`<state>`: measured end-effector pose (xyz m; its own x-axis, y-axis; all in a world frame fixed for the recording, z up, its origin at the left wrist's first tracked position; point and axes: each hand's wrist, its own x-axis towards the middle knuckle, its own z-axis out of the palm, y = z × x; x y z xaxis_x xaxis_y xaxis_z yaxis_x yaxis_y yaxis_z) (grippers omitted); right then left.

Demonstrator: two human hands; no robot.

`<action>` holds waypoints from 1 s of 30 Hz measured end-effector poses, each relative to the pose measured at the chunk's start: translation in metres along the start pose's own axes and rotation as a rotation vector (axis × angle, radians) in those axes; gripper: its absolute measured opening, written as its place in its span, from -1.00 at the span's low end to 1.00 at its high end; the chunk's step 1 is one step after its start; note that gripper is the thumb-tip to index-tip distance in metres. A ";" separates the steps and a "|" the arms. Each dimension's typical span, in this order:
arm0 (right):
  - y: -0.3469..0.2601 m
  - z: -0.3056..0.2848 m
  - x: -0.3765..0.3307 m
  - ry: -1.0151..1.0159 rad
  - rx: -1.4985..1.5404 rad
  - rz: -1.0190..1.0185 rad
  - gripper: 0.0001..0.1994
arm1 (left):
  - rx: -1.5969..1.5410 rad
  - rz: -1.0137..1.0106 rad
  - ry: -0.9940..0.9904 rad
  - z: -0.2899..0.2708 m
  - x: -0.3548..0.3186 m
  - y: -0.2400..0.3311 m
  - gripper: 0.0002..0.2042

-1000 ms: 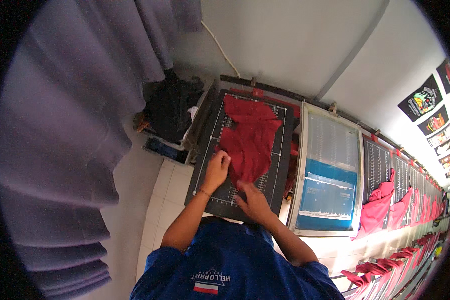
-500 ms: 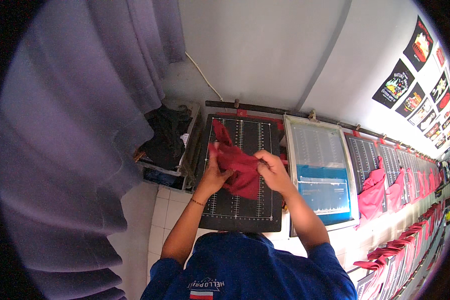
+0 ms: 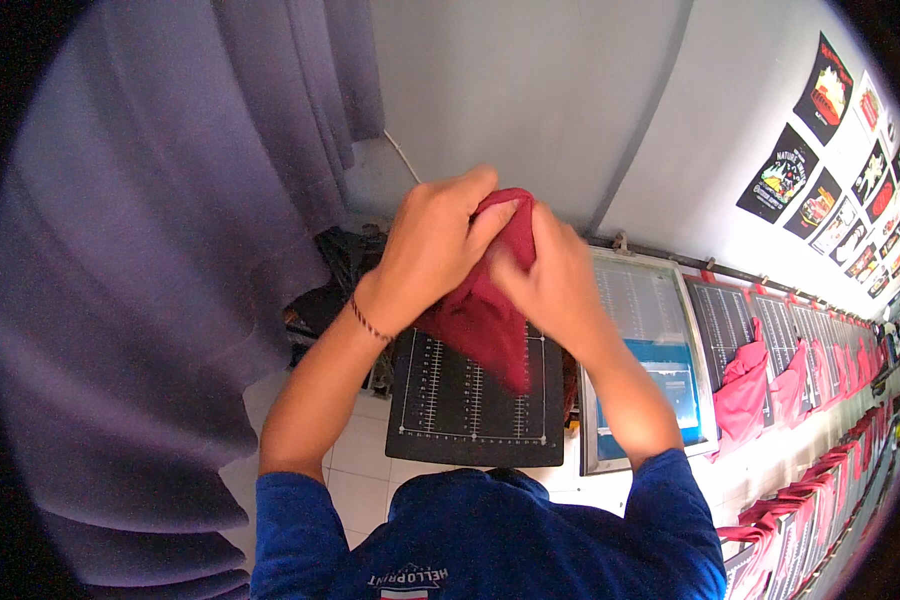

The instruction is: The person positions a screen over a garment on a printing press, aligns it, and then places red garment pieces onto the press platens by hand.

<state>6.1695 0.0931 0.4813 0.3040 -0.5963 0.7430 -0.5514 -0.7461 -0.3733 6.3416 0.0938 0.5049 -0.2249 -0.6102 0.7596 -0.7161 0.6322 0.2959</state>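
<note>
Blue shirt, nearest, worn by the person at the bench; both forearms rise from it. Left hand: fingers curled tight over the top of a red garment, a thin bracelet at the wrist. Right hand: clenched into the same cloth from the other side, somewhat blurred. The garment is bunched between the two hands and held up in the air, one tail hanging down toward the black board below without resting on it. A second ago the cloth lay spread on that board with the hands pressing it; half a second ago it was being gathered; now it is wholly off, and the board's white ruled lines show bare, so the piece looks lifted clear of its platen. Beside the board to the right, a framed screen with a blue patch. Further along the row, more dark boards with pink garments draped over them, receding to the right edge. To the left, a grey curtain in heavy folds and a dark heap at its foot. Behind, a pale wall with dark printed shirts pinned up.
</note>
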 end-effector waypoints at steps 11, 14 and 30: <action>0.014 -0.058 0.091 0.179 -0.188 -0.278 -0.86 | -0.405 -0.159 -0.434 -0.082 0.013 -0.034 -0.69; 0.016 -0.085 0.120 0.339 -0.409 -0.420 -0.86 | -0.911 -0.278 -0.449 -0.094 -0.007 -0.047 -0.60; -0.083 -0.082 0.128 0.075 0.418 0.186 -0.75 | -0.457 0.279 0.000 -0.070 0.093 0.017 -0.46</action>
<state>6.1903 0.1030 0.6534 0.1641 -0.7197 0.6746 -0.2259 -0.6931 -0.6845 6.3545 0.0812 0.6206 -0.3652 -0.3895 0.8455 -0.2688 0.9137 0.3048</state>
